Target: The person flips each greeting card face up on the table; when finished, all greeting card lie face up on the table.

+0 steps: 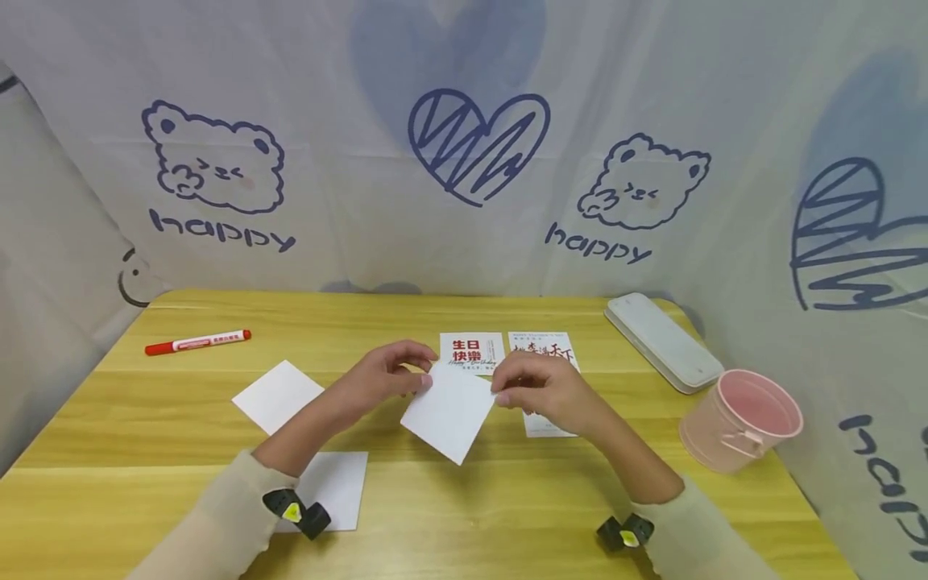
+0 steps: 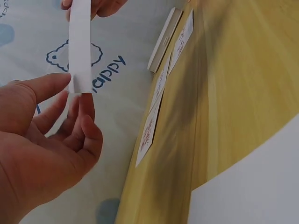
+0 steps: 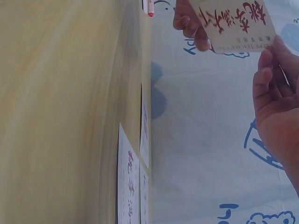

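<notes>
Card held in the air over the tabletop centre, white back up in the head view, tilted, one corner pointing down toward 6 o'clock; left hand pinches its upper left corner between thumb and curled fingers; right hand pinches its upper right edge, fingers curled round it; both hands clamped on this one card; right wrist view shows the card's other face printed with red brush characters; left wrist view shows the card edge-on as a white strip, thumb on one side, fingers on the other.

Two printed cards flat on the tabletop at 12 o'clock of the held card; one with bold red characters, one with red script just beside it on the right; a third card partly hidden under the right hand; blank white card at 9 o'clock of the hands; another white sheet at 7 o'clock, partly under the left forearm; red marker lying at 10 o'clock, well apart; white flat case at 2 o'clock near the far right edge; pink bucket at 3 o'clock, tilted, just beside the case's near end; cloth backdrop with bear and heart prints behind the tabletop.
</notes>
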The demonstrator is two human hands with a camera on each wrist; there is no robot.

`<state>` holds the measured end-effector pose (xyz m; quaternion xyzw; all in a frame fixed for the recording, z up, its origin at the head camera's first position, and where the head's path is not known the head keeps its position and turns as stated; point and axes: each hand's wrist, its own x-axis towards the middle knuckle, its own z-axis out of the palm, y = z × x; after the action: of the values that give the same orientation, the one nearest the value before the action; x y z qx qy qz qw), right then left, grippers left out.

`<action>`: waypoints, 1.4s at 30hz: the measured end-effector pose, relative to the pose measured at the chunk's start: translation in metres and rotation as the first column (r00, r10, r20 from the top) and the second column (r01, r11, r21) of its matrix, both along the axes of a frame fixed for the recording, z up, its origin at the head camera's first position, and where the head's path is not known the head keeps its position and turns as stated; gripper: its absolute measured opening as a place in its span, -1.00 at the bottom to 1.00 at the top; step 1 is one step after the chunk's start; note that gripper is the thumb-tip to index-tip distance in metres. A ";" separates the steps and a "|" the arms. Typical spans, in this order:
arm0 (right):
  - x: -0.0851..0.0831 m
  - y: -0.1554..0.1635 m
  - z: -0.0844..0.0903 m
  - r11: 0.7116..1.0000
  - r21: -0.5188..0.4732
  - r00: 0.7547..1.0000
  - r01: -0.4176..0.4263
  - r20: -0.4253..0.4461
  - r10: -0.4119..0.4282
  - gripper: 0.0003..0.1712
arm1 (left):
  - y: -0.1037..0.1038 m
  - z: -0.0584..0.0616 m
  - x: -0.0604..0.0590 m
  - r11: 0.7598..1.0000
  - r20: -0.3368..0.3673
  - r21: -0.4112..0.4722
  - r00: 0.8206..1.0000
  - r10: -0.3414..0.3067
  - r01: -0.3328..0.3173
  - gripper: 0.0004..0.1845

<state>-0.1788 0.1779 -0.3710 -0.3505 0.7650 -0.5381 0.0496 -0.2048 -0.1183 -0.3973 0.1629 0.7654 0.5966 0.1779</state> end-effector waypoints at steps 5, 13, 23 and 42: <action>0.001 0.001 0.000 0.999 -0.045 1.000 0.012 0.002 -0.012 -0.91 | 0.005 0.004 0.008 0.997 -0.090 -0.064 0.995 0.035 -0.040 -0.63; 0.002 0.000 0.006 0.967 0.093 0.966 0.239 0.075 -0.246 -0.93 | 0.015 0.018 0.023 1.000 -0.091 0.027 0.996 0.016 -0.014 -0.75; 0.000 0.000 0.004 0.920 0.168 0.916 0.353 0.137 -0.377 -0.88 | 0.019 0.019 0.025 0.998 -0.104 0.059 0.995 -0.007 0.013 -0.74; -0.009 -0.001 -0.003 0.879 -0.061 0.877 0.473 0.130 -0.463 -0.61 | 0.012 0.010 0.012 0.938 0.087 0.327 0.992 0.090 -0.113 -0.81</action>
<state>-0.1880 0.1770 -0.3742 -0.1267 0.7976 -0.5871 -0.0555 -0.1933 -0.1060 -0.3872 0.1297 0.6550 0.7304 0.1439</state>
